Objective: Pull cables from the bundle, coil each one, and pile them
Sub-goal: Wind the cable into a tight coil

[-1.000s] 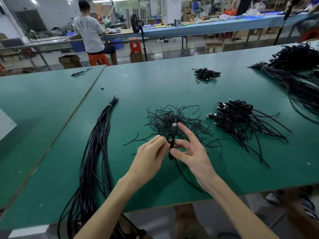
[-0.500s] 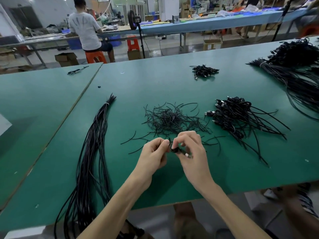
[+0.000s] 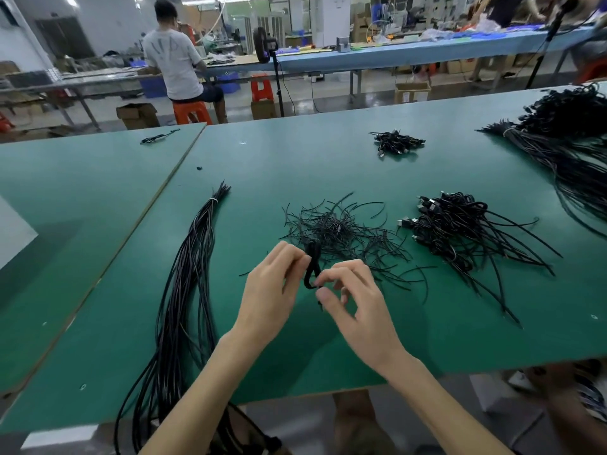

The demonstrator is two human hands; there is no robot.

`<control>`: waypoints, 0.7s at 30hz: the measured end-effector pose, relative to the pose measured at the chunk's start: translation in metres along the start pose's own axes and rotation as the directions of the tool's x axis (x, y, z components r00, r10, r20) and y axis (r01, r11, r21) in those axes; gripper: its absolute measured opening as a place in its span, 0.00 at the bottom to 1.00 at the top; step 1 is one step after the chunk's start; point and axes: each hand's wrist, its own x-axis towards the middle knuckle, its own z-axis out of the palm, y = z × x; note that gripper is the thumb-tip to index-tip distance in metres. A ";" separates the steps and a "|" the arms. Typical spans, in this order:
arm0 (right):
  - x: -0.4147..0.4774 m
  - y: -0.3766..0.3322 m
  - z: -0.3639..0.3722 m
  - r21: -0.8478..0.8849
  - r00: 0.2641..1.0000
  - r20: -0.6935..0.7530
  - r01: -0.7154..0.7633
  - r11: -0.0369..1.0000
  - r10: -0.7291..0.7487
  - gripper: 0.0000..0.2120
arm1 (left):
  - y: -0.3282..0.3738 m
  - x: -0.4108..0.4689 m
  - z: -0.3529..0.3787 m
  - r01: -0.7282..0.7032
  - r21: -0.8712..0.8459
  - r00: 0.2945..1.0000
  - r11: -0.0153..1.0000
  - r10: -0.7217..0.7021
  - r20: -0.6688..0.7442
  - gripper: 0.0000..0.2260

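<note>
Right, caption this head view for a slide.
Left hand and right hand pinch a coiled cable above the green table, bundle alongside.

Table top: green covering, matt and smooth. Cable bundle: black plastic sheaths, smooth, slightly glossy, with pale streaks of reflected light; bound by a pale tie. Coiled cable: black sheath, duller in finish. Pile of coiled cables: same black sheathing; plugs with bright metal tips. Cardboard box: brown, dull. Stool: orange plastic. Floor: glossy, reflective.
</note>
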 end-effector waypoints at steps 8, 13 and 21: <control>0.002 0.007 -0.001 0.189 0.917 0.173 -0.390 0.901 0.361 0.10 | 0.007 -0.011 0.007 -0.184 0.166 0.977 0.969 0.162 0.137 0.14; 0.004 0.004 -0.005 0.347 0.914 0.237 -0.396 0.850 0.329 0.06 | 0.015 -0.007 -0.004 -0.272 0.310 0.958 0.911 0.226 0.176 0.14; 0.006 0.006 -0.015 0.648 0.891 0.128 -0.408 0.643 0.437 0.12 | 0.035 -0.015 0.007 -0.332 0.117 0.898 0.936 0.276 0.343 0.06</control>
